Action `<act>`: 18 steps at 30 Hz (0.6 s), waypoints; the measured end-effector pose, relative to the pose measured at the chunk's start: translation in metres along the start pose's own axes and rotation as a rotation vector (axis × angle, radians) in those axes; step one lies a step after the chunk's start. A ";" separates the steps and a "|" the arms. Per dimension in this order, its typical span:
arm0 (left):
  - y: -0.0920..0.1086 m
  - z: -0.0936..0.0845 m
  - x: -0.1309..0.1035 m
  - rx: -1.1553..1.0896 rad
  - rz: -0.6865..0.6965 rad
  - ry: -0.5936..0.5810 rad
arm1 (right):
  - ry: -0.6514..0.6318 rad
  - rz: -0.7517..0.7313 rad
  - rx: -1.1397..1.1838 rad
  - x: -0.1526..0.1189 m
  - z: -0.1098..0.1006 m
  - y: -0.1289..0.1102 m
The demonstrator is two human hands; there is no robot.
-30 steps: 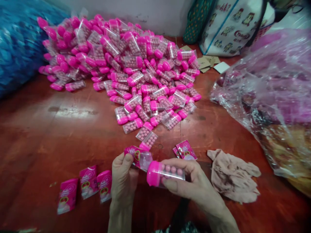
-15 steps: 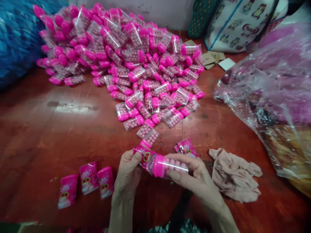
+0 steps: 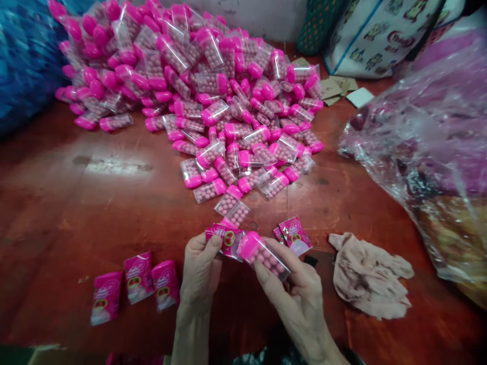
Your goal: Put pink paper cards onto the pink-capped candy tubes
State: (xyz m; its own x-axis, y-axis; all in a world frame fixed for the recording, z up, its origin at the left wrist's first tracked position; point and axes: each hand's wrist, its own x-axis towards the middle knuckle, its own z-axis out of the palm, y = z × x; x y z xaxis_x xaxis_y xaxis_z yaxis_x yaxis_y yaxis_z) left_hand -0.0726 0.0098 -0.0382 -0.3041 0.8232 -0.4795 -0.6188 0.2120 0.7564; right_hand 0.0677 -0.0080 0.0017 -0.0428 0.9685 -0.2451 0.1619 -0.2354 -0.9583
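Note:
My left hand pinches a printed pink sleeve between thumb and fingers. In my right hand is a clear container of pink balls, tilted, its pink cap against the sleeve's right end. Whether the cap is inside the sleeve cannot be made out. Just beyond my hands lies the tip of a large heap of similar containers. Flat printed sleeves rest behind my right hand. To the left are three sleeved packs on the red-brown table.
A crumpled cloth lies at the right. Behind it is a large clear plastic bag. Blue plastic stands at the far left. At the back right are a printed white bag and small cardboard pieces.
The container in my right hand has tilted, its cap end up and its clear end down toward the right. The sleeve now lies more level. The view has shifted slightly.

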 end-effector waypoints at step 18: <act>-0.001 0.005 0.000 -0.004 0.030 -0.016 | -0.148 -0.050 -0.083 0.007 -0.006 0.005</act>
State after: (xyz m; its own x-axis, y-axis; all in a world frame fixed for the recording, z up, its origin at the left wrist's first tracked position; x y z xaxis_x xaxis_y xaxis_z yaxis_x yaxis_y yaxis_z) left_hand -0.0680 0.0119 -0.0365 -0.3105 0.8375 -0.4496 -0.6124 0.1855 0.7685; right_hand 0.0738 -0.0021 -0.0044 -0.1970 0.9549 -0.2221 0.2366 -0.1735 -0.9560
